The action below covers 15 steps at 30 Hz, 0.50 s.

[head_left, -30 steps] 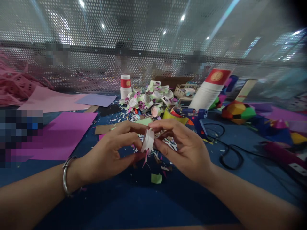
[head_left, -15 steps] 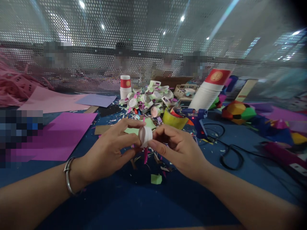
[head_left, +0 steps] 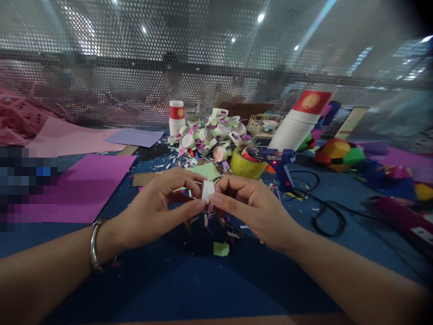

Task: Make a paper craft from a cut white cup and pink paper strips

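Note:
Between my two hands is a small white round piece that looks like the cut-off base of a paper cup (head_left: pixel 208 191), turned edge-on, with a narrow pink strip (head_left: pixel 209 211) hanging below it. My left hand (head_left: pixel 165 203) pinches its left side between thumb and fingertips. On the right side, my right hand (head_left: pixel 252 210) grips it with the thumb in front and the fingers curled behind. Beyond the hands, a heap of similar round pieces (head_left: pixel 206 135) with green and pink paper bits covers the table. A light green sheet (head_left: pixel 208 171) lies just behind my fingers.
A blue glue gun (head_left: pixel 279 160) with a red light rests by a yellow tape roll (head_left: pixel 248 164), its black cable (head_left: pixel 326 216) looping right. Paper cup stacks (head_left: pixel 177 119) stand behind, one leaning (head_left: pixel 297 122). Left lie magenta (head_left: pixel 98 185) and pink sheets (head_left: pixel 74 137). Scraps litter the blue table (head_left: pixel 189 284).
The cup base has turned from showing its open round face to edge-on. My left fingers and thumb have shifted to its left edge, and the pink strip sticking up above is out of sight.

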Tool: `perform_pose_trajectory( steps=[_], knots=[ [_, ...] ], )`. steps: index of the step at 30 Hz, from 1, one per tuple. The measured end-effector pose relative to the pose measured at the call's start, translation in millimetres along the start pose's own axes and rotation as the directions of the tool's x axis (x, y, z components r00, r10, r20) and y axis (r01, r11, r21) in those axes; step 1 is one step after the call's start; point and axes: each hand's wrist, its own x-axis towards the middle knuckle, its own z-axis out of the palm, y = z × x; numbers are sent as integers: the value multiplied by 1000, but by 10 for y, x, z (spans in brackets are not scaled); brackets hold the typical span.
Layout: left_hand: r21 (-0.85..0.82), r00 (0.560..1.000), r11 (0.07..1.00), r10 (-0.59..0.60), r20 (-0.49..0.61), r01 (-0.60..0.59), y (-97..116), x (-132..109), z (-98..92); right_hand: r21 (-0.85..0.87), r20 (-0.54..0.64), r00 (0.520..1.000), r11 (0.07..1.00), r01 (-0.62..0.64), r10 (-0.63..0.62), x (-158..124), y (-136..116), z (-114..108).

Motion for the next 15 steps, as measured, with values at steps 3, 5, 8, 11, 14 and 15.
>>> perform_pose_trajectory(
  steps=[3,5,8,11,14,15],
  knots=[
    [-164,990,979,-129,-52,119,-23,21,26,67,1,1000,998,-9,9,14,56,-6],
    [-252,980,949,-201,-11,191,-38,29,44,135,1,1000,991,-20,20,26,93,-9],
    [-298,963,917,-260,63,267,-44,22,66,236,-8,999,971,-48,51,43,108,-5],
    [-379,950,874,-304,63,305,-20,18,82,324,-5,996,942,-83,90,54,73,5],
    [-495,925,786,-358,127,371,17,36,89,359,21,994,927,-112,112,63,36,18],
    [-517,914,757,-372,161,399,25,44,90,360,26,992,925,-121,120,65,31,23]
  ],
)
